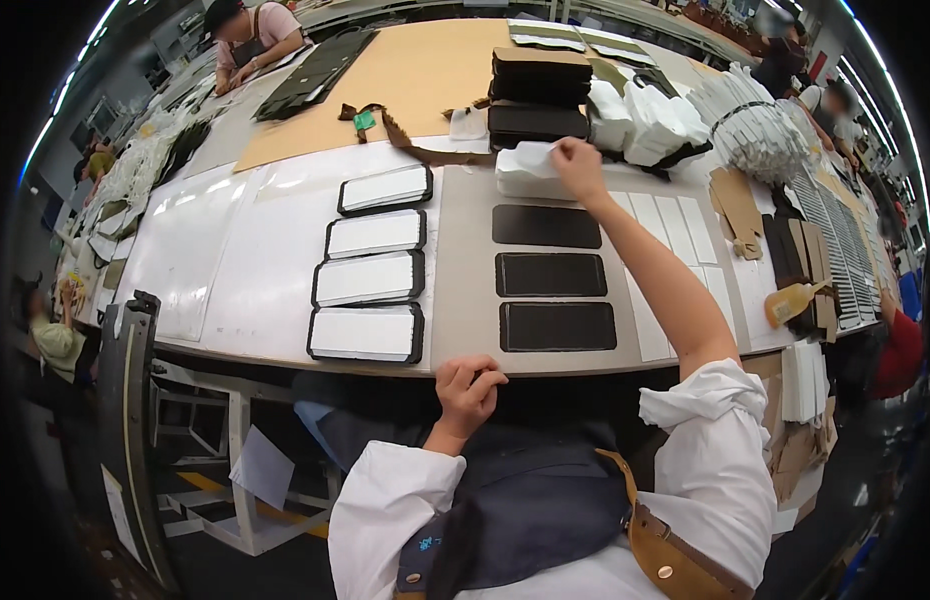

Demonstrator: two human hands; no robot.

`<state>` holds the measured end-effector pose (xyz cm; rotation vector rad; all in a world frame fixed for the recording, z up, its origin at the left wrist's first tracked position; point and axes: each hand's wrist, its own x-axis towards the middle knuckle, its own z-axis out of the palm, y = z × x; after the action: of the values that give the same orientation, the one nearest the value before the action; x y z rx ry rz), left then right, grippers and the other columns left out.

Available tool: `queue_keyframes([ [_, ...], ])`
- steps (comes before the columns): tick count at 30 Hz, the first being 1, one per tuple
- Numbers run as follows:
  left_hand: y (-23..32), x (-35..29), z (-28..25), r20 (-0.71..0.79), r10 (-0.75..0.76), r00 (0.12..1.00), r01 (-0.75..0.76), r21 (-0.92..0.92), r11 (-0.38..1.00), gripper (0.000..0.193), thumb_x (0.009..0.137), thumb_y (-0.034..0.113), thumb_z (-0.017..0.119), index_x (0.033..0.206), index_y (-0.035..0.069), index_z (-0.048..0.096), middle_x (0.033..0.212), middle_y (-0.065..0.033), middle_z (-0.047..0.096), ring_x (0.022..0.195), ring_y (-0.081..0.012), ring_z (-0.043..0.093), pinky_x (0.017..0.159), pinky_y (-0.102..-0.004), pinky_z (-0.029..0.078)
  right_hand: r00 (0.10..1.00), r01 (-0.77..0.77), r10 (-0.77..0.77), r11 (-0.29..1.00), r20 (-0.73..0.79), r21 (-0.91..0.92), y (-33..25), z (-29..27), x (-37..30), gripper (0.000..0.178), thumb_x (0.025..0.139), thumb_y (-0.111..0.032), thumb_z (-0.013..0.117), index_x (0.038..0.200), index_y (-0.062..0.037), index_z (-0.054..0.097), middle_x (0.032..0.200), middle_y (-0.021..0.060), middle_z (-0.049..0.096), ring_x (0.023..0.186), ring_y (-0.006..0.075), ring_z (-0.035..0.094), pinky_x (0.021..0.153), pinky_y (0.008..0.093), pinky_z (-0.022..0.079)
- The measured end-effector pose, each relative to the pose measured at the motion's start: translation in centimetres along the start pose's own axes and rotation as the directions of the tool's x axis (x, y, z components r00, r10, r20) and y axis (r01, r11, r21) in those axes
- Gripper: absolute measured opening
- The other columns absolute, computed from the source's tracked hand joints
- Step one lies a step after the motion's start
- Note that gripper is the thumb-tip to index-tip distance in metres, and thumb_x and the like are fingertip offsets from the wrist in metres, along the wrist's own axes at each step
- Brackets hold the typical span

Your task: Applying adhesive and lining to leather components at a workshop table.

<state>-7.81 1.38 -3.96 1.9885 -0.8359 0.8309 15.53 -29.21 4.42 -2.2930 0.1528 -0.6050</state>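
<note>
My right hand (582, 168) reaches to the far side of the board, its fingers closed on the edge of a thin white piece (528, 160). That piece lies over a stack of white rectangular pieces (530, 186). Nearer to me, three black rectangular panels (555, 327) lie in a column. Just at the table's front edge, my left hand (468, 392) is loosely curled, and nothing shows in its fingers. Left of the panels, several piles of white rectangles with black edges (363, 333) form another column.
Behind the white stack rise stacks of black pieces (538, 78) and bundled white pieces (650, 120). White strips (675, 225) lie right of the panels. A yellowish bottle (793, 302) rests at the right edge. Across the table, another person (255, 45) bends over work.
</note>
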Motion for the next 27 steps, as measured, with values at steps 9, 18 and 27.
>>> queue_keyframes([
  [9,1.3,1.5,-0.2,-0.012,-0.223,0.975,0.214,-0.231,0.949,0.022,0.079,-0.006,0.06,0.094,0.009,0.064,0.091,-0.0054,0.067,0.079,-0.0243,0.064,0.071,-0.0348,0.048,0.939,0.089,0.248,0.495,-0.238,0.864,-1.8,-11.8,-2.2,0.019,0.095,-0.022,0.066,0.095,-0.003,0.062,0.088,0.0016,0.065,0.078,0.0087,0.059,0.074,0.0241,0.049],
  [18,6.7,7.7,0.4,0.542,-0.222,0.811,0.497,-0.837,-0.227,0.08,0.097,0.038,0.058,0.154,0.002,0.015,0.146,-0.014,0.044,0.138,-0.0248,0.039,0.111,-0.0421,0.034,0.634,0.771,-0.76,0.635,0.14,-0.048,-12.8,-8.7,-21.2,0.028,0.071,-0.005,0.073,0.097,0.0008,0.063,0.116,0.0185,0.065,0.112,0.0349,0.064,0.09,0.041,0.055],
  [27,6.3,9.8,-1.3,0.627,-0.517,0.582,0.618,-0.755,-0.22,0.038,0.105,0.02,0.045,0.136,0.0,0.045,0.132,-0.0109,0.055,0.115,-0.021,0.059,0.093,-0.0398,0.055,0.964,0.263,-0.258,0.913,-0.057,0.312,-9.7,-9.3,-26.7,0.056,0.09,-0.025,0.068,0.134,0.0008,0.047,0.139,0.0211,0.05,0.132,0.0346,0.047,0.109,0.0421,0.037],
])
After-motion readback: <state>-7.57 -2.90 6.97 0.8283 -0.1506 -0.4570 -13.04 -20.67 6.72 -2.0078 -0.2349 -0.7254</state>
